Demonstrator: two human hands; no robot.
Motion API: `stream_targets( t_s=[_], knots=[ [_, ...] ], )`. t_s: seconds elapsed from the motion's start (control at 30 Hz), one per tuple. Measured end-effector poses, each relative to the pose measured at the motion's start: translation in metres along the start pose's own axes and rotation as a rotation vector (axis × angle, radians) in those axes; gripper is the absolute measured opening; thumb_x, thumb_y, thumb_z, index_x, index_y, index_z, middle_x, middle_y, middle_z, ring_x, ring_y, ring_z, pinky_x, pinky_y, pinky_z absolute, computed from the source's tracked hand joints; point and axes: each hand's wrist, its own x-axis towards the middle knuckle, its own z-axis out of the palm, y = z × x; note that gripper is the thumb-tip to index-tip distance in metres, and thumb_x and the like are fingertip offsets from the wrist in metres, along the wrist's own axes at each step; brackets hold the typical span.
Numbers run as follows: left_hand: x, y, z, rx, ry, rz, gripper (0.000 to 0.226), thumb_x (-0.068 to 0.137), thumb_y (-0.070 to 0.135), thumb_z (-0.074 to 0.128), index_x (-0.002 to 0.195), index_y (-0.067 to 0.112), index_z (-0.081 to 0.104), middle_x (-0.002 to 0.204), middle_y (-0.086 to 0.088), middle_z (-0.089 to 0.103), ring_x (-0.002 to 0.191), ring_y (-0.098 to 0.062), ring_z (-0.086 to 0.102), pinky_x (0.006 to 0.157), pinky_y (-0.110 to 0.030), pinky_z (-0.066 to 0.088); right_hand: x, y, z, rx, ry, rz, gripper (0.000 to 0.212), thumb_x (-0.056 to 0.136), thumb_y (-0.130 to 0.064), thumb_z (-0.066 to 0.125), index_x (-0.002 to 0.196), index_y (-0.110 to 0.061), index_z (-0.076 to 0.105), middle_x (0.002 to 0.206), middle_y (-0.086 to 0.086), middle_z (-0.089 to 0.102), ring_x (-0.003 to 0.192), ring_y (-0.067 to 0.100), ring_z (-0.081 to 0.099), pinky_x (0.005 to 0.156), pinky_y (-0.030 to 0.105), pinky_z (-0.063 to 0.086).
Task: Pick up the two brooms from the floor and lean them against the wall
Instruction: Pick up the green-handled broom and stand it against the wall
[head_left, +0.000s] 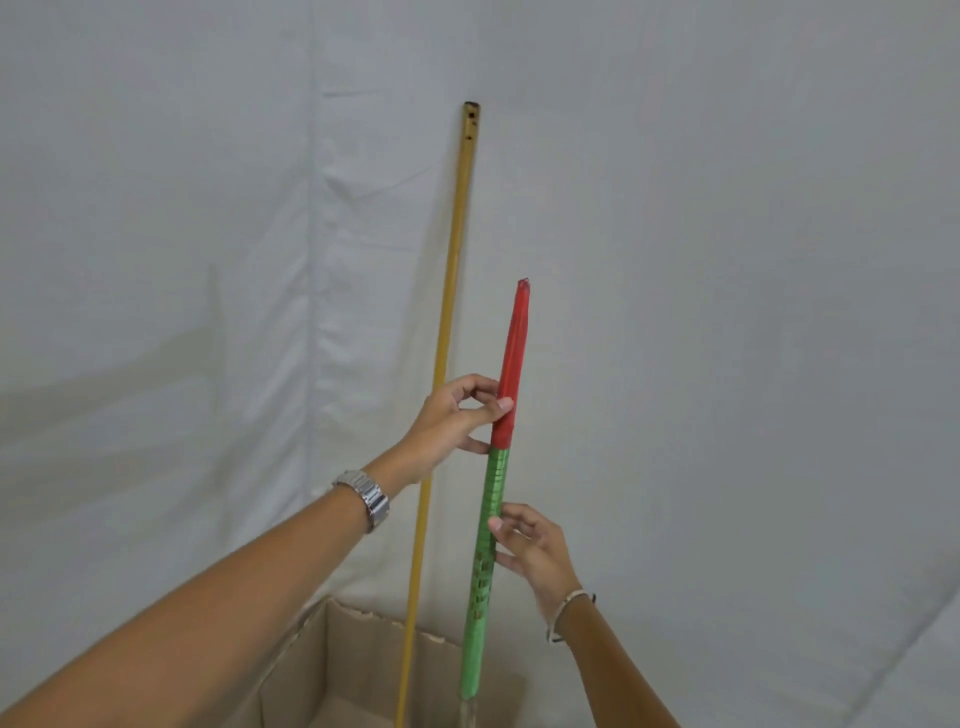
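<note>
A broom with a long yellow handle (451, 291) stands upright, its top leaning on the white wall (727, 260). To its right a second broom with a red and green wrapped handle (511, 364) stands nearly upright. My left hand (457, 421) pinches the red part with thumb and fingertips. Lower down, my right hand (535, 551) touches the green part (485, 561) with its fingertips, fingers loosely spread. Both broom heads are out of view below the frame.
An open cardboard box (332, 670) stands on the floor at the foot of the wall, and both handles run down into or just behind it. White cloth covers the wall, with a vertical fold (322, 312) left of the brooms.
</note>
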Motion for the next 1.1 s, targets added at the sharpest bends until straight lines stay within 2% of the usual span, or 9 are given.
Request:
stream_targets(
  t_s=[0.1, 0.23, 0.37, 0.53, 0.73, 0.83, 0.97, 1.1],
  knots=[
    [0.011, 0.004, -0.049, 0.016, -0.012, -0.003, 0.007, 0.085, 0.014, 0.065, 0.089, 0.020, 0.063, 0.084, 0.003, 0.055, 0.071, -0.003, 0.068, 0.057, -0.031, 0.061, 0.028, 0.001, 0.048, 0.025, 0.009, 0.003, 0.009, 0.082, -0.003, 0.064, 0.087, -0.010, 0.065, 0.078, 0.001, 0.066, 0.072, 0.011, 0.067, 0.071, 0.029, 0.059],
    [0.027, -0.003, -0.109, 0.043, -0.022, -0.009, 0.008, 0.086, 0.016, 0.064, 0.093, 0.020, 0.063, 0.087, 0.003, 0.055, 0.074, -0.002, 0.067, 0.063, -0.034, 0.062, 0.062, 0.009, 0.103, 0.041, 0.026, 0.012, 0.013, 0.080, -0.005, 0.067, 0.093, -0.008, 0.063, 0.082, 0.003, 0.065, 0.084, 0.022, 0.064, 0.086, 0.044, 0.053],
    [0.039, -0.019, -0.157, 0.042, -0.010, -0.021, 0.009, 0.087, 0.016, 0.063, 0.094, 0.020, 0.064, 0.089, 0.002, 0.057, 0.080, -0.007, 0.067, 0.065, -0.034, 0.062, 0.096, 0.025, 0.143, 0.047, 0.025, 0.016, 0.012, 0.079, -0.004, 0.068, 0.085, -0.014, 0.065, 0.074, -0.003, 0.065, 0.072, 0.013, 0.066, 0.076, 0.036, 0.056],
    [0.056, -0.053, -0.215, 0.039, 0.003, -0.059, 0.012, 0.088, 0.016, 0.061, 0.100, 0.018, 0.064, 0.094, -0.002, 0.059, 0.089, -0.014, 0.068, 0.070, -0.034, 0.061, 0.142, 0.055, 0.188, 0.065, 0.017, 0.048, 0.014, 0.078, 0.000, 0.068, 0.080, -0.014, 0.065, 0.060, -0.010, 0.069, 0.064, 0.009, 0.068, 0.064, 0.026, 0.060],
    [0.078, -0.118, -0.265, -0.043, 0.007, -0.115, 0.016, 0.089, 0.013, 0.058, 0.101, 0.019, 0.066, 0.092, 0.000, 0.063, 0.093, -0.017, 0.069, 0.072, -0.033, 0.060, 0.201, 0.107, 0.218, 0.005, 0.015, 0.081, 0.014, 0.075, 0.001, 0.071, 0.078, -0.011, 0.064, 0.075, 0.005, 0.065, 0.062, 0.011, 0.068, 0.062, 0.027, 0.059],
    [0.090, -0.163, -0.286, -0.048, 0.022, -0.166, 0.017, 0.090, 0.013, 0.057, 0.104, 0.018, 0.065, 0.096, -0.002, 0.063, 0.099, -0.023, 0.067, 0.079, -0.038, 0.059, 0.234, 0.146, 0.226, -0.016, 0.011, 0.100, 0.014, 0.074, 0.001, 0.071, 0.077, -0.010, 0.063, 0.074, 0.006, 0.065, 0.061, 0.011, 0.068, 0.061, 0.026, 0.058],
    [0.102, -0.223, -0.304, -0.066, 0.019, -0.228, 0.018, 0.089, 0.012, 0.058, 0.105, 0.017, 0.066, 0.098, -0.003, 0.065, 0.098, -0.020, 0.068, 0.084, -0.040, 0.058, 0.273, 0.201, 0.229, -0.032, 0.040, 0.144, 0.015, 0.074, 0.004, 0.071, 0.076, -0.009, 0.062, 0.071, 0.005, 0.065, 0.060, 0.011, 0.066, 0.059, 0.023, 0.057],
    [0.115, -0.276, -0.316, -0.056, 0.026, -0.276, 0.020, 0.089, 0.011, 0.057, 0.107, 0.015, 0.065, 0.105, -0.011, 0.063, 0.099, -0.020, 0.067, 0.088, -0.042, 0.056, 0.307, 0.248, 0.227, -0.040, 0.060, 0.167, 0.015, 0.071, 0.005, 0.072, 0.075, -0.007, 0.063, 0.071, 0.006, 0.066, 0.062, 0.017, 0.065, 0.062, 0.027, 0.057]
  ],
)
